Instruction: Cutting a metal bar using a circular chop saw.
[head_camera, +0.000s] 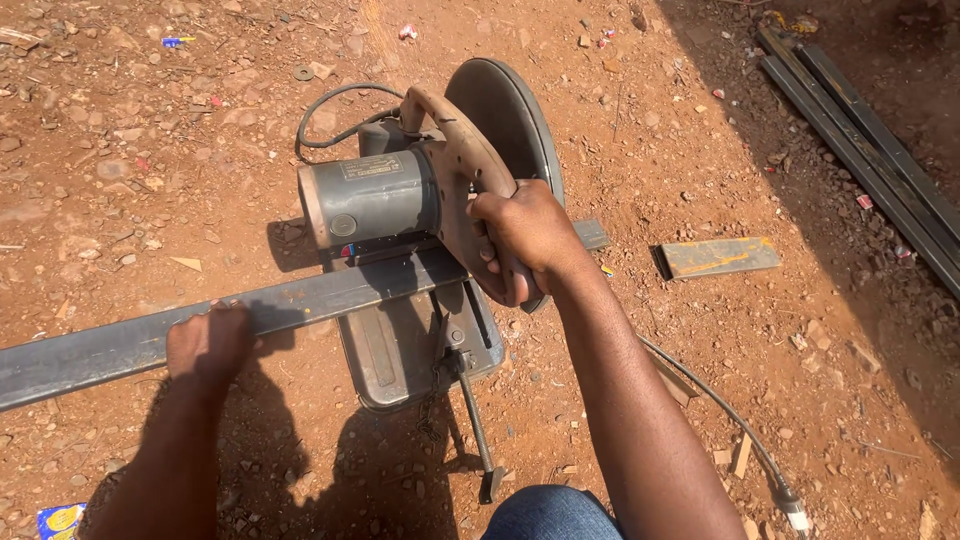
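A long steel bar (300, 295) lies across the base of a chop saw (420, 230) on the red dirt ground (150, 130); it looks heavy, stiff and hard-edged, best held flat from above, well clear of the blade. The left hand (208, 345) presses down on it, grip curled over the top. The right hand (525, 235) has its grip clamped around the saw handle (470, 165).
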